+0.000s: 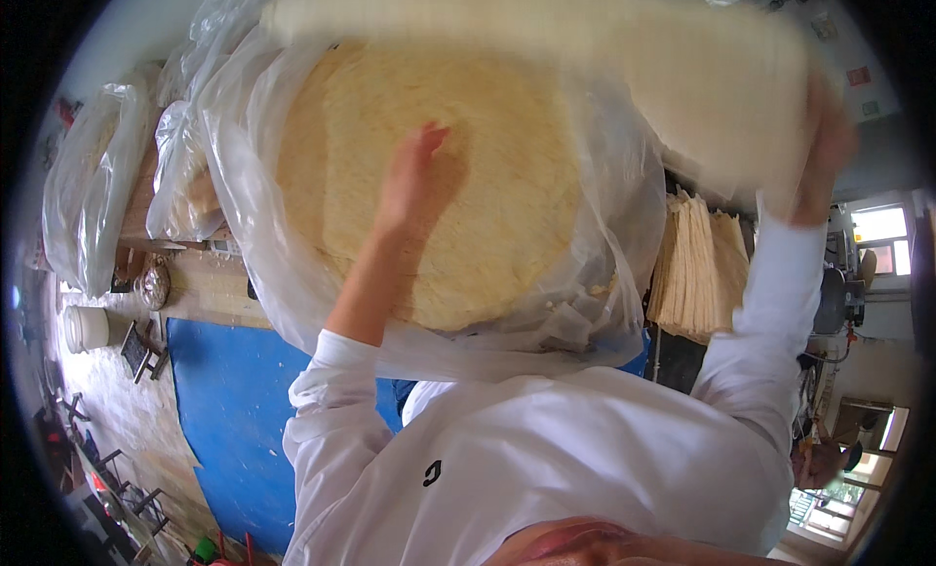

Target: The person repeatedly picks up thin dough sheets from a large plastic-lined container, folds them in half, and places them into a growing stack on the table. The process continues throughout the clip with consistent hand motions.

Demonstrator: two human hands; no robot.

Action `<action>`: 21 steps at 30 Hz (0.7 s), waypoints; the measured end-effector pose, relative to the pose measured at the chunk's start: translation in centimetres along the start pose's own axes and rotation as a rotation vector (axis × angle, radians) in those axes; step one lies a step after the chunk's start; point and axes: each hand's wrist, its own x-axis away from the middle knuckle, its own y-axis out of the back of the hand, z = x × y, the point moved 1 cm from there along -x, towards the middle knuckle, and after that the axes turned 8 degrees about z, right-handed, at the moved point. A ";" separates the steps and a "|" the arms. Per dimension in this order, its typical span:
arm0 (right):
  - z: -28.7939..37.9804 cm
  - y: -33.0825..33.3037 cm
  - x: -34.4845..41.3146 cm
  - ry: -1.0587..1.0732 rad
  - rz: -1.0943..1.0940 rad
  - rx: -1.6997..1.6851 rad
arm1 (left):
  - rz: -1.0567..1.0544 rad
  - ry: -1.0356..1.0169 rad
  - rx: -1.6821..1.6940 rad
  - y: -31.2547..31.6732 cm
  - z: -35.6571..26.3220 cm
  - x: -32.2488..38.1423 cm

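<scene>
A broad round stack of pale yellow flat sheets, apparently dough or flatbread, [453,200] lies before me in a clear plastic bag [248,171] that is folded back around it. Over the middle of the stack is my left hand [418,164], blurred, its fingertips turned to the right; whether it touches the top sheet is unclear. My right hand [830,145], raised at the far right, grips the edge of a large pale sheet [720,91]. This sheet is blurred by motion and stretches across the top of the view above the stack's far edge.
More folded sheets [698,266] hang or stand right of the bag. Filled plastic bags [95,193] lie at the left on a wooden surface. A blue sheet [234,420] extends at lower left, near a white bucket [86,328] and a small folding stool [146,354]. Another person [819,463] is at far right.
</scene>
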 end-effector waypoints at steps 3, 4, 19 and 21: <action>-3.0 -2.2 9.4 -0.289 0.208 -0.071 | -0.043 0.075 0.636 3.9 -2.3 1.3; -5.0 -2.8 11.5 -0.478 0.206 -0.067 | 0.032 0.101 0.686 5.2 -3.3 2.3; -20.5 -5.3 13.0 -0.558 -0.558 0.019 | 0.162 0.279 -0.968 1.6 -14.5 -2.4; -16.8 -2.4 10.2 -0.276 -0.682 0.161 | 0.071 -0.102 -1.368 -0.6 -20.2 -4.5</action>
